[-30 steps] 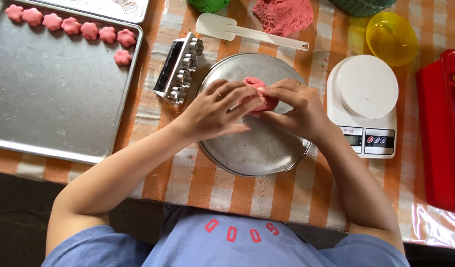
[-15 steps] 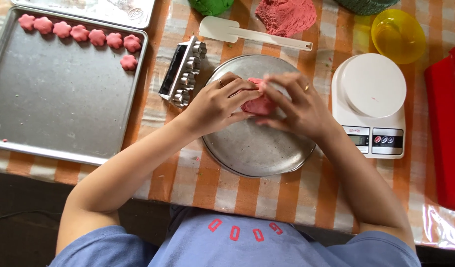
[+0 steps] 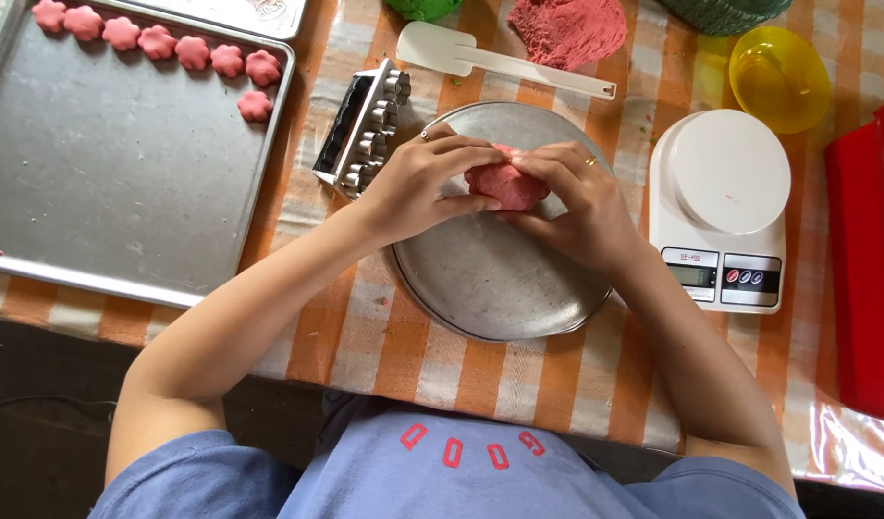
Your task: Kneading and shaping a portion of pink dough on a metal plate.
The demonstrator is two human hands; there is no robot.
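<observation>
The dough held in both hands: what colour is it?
The dough is pinkish red, seen in the head view over the round metal pan.

Home kitchen: baking tray [image 3: 125,192], scale [image 3: 719,207].

— What's under everything?
— A table in an orange-and-white checked cloth [image 3: 519,384].
— And directly on it?
— My baking tray [image 3: 115,192], a metal mould [image 3: 363,128], a round metal plate [image 3: 500,279], a white spatula [image 3: 500,60], a white scale [image 3: 719,207], a yellow bowl [image 3: 778,77].
</observation>
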